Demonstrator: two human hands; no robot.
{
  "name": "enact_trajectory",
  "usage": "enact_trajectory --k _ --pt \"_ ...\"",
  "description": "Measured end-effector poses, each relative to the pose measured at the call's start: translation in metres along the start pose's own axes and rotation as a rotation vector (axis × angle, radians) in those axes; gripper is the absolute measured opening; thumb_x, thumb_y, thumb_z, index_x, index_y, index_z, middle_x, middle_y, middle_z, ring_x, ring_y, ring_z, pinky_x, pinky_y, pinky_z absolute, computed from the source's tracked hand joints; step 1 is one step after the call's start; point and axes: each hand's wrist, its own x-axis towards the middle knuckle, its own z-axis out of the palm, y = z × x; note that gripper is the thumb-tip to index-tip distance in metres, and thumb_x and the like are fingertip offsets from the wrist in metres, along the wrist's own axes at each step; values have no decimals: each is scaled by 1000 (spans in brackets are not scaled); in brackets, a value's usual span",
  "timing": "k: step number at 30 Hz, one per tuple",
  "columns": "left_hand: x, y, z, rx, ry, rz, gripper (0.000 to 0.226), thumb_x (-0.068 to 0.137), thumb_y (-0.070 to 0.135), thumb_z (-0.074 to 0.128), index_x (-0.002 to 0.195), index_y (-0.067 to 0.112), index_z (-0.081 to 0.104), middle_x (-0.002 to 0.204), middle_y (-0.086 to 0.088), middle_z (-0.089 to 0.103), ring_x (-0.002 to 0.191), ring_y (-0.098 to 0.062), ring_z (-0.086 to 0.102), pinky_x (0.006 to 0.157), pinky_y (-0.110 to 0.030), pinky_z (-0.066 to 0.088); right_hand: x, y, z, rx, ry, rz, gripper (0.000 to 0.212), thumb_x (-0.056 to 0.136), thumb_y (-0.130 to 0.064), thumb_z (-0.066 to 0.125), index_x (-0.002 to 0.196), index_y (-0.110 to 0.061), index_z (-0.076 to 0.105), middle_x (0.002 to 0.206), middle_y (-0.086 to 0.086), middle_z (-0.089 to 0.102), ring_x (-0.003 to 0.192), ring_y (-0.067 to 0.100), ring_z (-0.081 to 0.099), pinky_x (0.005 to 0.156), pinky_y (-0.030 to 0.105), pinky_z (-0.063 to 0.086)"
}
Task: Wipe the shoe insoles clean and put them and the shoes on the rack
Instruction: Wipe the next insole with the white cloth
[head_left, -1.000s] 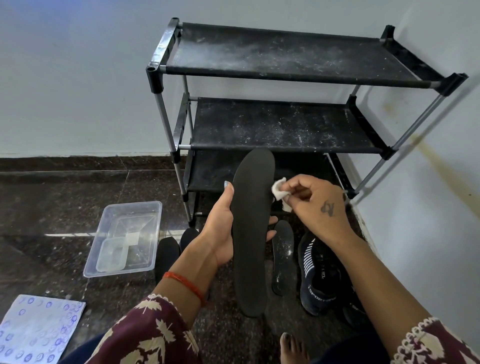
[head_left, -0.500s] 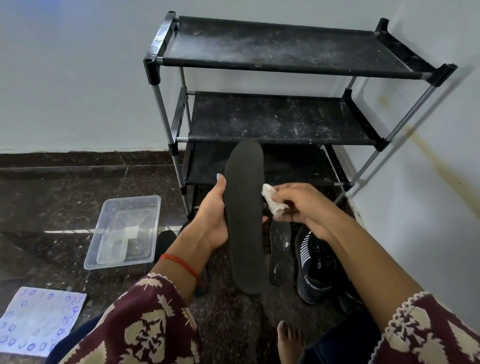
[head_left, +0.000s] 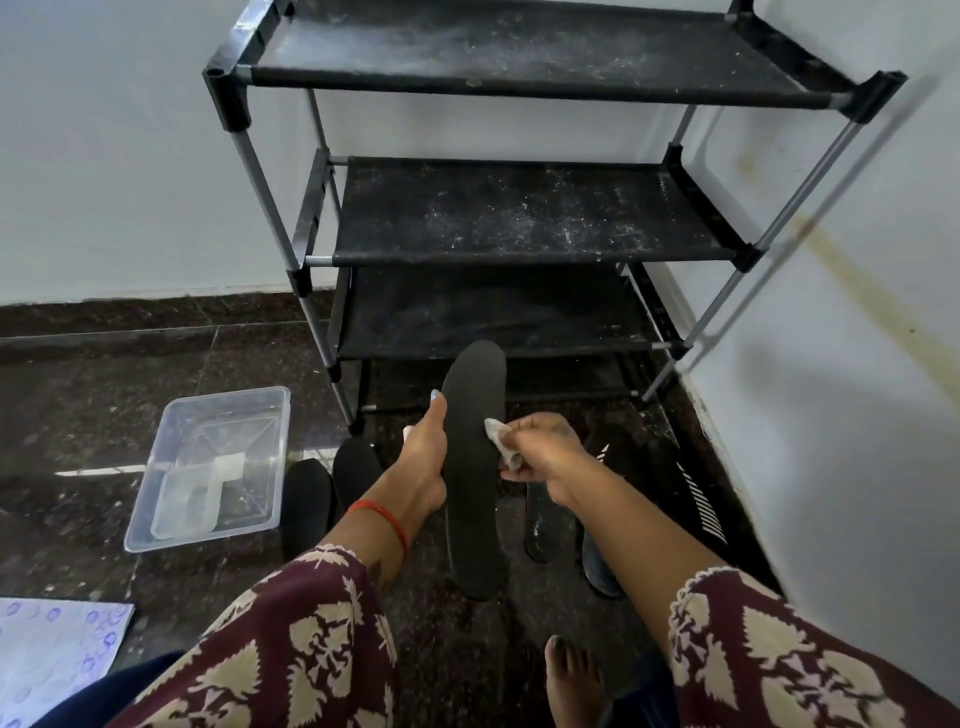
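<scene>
One insole (head_left: 475, 467) stands upright in the gripping left hand (head_left: 423, 462); the right hand (head_left: 540, 457) pinches a wipe (head_left: 498, 439) against it; wiping appears under way; next likely the bare rack (head_left: 519, 223).

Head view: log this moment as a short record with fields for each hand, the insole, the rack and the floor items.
left hand: left hand grips the black insole by its left edge, holding it upright
right hand: right hand pinches a white wipe against the insole's right edge
rack: shoe rack, dusty shelves with nothing on them
floor: second insole, black shoe, clear plastic tub
</scene>
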Motion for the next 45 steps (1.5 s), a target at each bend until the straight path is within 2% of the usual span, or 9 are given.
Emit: enact_trajectory --k 2,5,12,18,22,30,33,41,45 --pt "18 -12 1 -1 19 -44 122 40 86 60 143 26 35 138 -6 52 117 -30 57 97 -49 46 14 18 6 55 28 15 6 86 -8 62 80 -10 60 85 10 60 71 16 58 57 29 54" --pt "12 -20 7 29 45 -34 63 89 60 44 132 14 49 129 -10 56 117 -29 55 103 -45 43 39 48 14 5 108 -15 19 85 -15 65 67 -19 57 81 6 62 68 16 57 66 32 56" --pt "79 -66 9 122 138 55 26 97 29 38 105 12 56 111 -15 61 103 -31 60 95 -48 48 100 98 19 -14 224 -15 17 83 -27 67 89 -12 63 90 3 65 77 14 60 58 21 49" --pt "128 -91 8 158 159 32 33 91 33 48 120 17 51 110 -9 60 103 -28 59 95 -48 48 160 129 30 39 262 9 18 78 -30 73 84 -16 64 94 8 69 85 19 65 79 32 55" --pt "160 -102 7 219 148 1 61 74 47 46 128 20 52 121 -7 60 110 -28 57 99 -47 45 192 146 45 85 304 64 19 78 -31 73 82 -16 62 92 8 68 77 17 61 69 27 51" --pt "198 -104 17 291 212 -34 55 85 49 40 128 18 55 134 -11 50 116 -31 53 103 -45 40 226 166 51 29 361 91 18 76 -34 74 76 -20 62 90 8 69 79 22 66 75 34 57" --pt "203 -102 16 338 254 -41 55 92 49 36 135 16 50 140 -11 42 121 -32 48 106 -45 37 228 168 51 -7 355 78 20 79 -32 72 85 -15 66 81 2 64 62 10 59 59 24 52" --pt "286 -142 -13 353 230 -91 102 43 78 29 127 25 55 129 -8 57 111 -34 56 98 -51 43 224 164 49 4 307 41 18 82 -23 69 90 -8 66 64 -7 55 53 1 48 47 13 39" --pt "188 -89 20 446 267 -28 59 91 52 31 138 19 46 141 -13 42 124 -34 44 107 -47 34 217 161 44 -2 340 -5 12 84 -21 65 91 -11 66 66 -8 55 56 1 48 56 17 44"
